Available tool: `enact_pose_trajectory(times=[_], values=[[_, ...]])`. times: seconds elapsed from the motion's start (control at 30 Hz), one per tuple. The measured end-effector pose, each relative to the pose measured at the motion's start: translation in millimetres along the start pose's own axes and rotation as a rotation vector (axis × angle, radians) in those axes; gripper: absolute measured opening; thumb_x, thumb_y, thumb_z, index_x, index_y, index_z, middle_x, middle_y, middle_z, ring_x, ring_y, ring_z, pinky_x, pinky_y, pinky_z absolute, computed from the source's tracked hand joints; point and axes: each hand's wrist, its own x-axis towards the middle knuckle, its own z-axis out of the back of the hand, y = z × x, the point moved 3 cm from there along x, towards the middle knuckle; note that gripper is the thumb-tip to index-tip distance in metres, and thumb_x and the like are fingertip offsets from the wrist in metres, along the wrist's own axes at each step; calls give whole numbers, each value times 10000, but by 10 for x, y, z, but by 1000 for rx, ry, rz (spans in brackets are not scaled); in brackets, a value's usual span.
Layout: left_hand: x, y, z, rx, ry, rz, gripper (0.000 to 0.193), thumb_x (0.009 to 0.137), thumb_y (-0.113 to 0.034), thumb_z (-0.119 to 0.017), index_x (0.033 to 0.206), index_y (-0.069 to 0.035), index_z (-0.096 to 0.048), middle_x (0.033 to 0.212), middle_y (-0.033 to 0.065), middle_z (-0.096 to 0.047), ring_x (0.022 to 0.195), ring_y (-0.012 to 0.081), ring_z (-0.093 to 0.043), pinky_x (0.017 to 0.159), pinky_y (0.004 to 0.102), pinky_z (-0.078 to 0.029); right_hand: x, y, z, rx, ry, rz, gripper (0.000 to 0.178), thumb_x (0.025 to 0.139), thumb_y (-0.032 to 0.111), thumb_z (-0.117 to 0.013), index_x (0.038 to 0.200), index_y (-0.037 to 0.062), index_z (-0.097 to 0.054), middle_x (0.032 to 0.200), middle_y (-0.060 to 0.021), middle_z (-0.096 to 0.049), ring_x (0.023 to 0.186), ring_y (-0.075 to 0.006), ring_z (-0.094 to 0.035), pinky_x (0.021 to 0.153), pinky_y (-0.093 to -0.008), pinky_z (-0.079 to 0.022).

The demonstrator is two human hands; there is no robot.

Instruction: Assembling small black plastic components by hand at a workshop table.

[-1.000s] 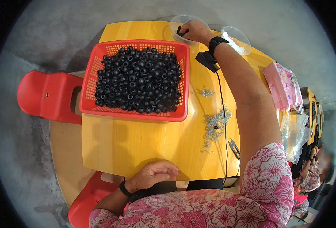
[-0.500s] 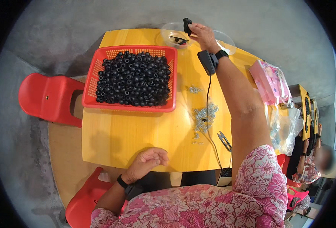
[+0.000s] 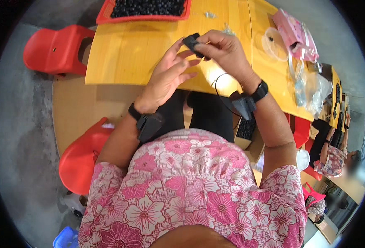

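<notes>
Yellow desk (image 3: 120,62), near edge: right hand (image 3: 226,51) pinches a small black part (image 3: 193,42) (left hand (image 3: 168,76) spread beside it); red basket (image 3: 108,16) of black rings at the far edge.

Table (image 3: 149,53): straight ahead of you, your hands above its near edge.
Basket (image 3: 145,16): on the table's far side — full of small rings.
Chairs: one (image 3: 54,49) left of the table, another (image 3: 79,161) by your left elbow.
Bags (image 3: 302,62): on the table, at your right.
</notes>
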Motion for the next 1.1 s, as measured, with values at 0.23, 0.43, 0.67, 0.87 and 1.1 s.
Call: enact_pose_trajectory(times=[0.23,0.43,0.67,0.87,1.1], values=[[-323,495,-232,-145,-76,38,450,997,-228,-446,1399,-69,-321,1250,109,-485,1110,203,-522,948,384,-465,-934,50,-437,-210,-181,48,175,804,73,-671,974,30,-676,908,-62,-632,758,-177,-630,664,-267,-510],[-592,511,-95,-31,-291,40,334,955,-149,-504,1256,-4,-498,972,57,-594,841,131,-541,820,312,-463,-1262,-155,-468,663,-202,-212,354,859,-5,-620,1210,22,-579,946,-65,-640,779,-138,-657,718,-226,-548],[-781,504,-256,136,-210,162,306,893,-174,-625,1149,-22,-558,720,-71,-438,620,23,-381,618,213,-371,-1360,-46,-536,611,-249,-182,513,847,-35,-617,1331,62,-475,921,-36,-643,802,-119,-645,705,-226,-544],[-791,523,-303,199,-256,125,189,893,-171,-635,1040,-59,-600,710,-75,-456,587,23,-378,553,202,-366,-1368,-53,-608,477,-330,-94,457,799,-42,-675,1230,52,-556,869,-51,-650,749,-105,-652,629,-213,-543],[-795,554,-318,235,-259,79,135,891,-169,-635,960,-57,-605,748,-32,-527,622,45,-452,553,187,-385,-1440,-33,-648,307,-387,-71,331,787,-33,-686,1106,40,-635,821,-7,-638,723,-59,-614,639,-187,-516]])
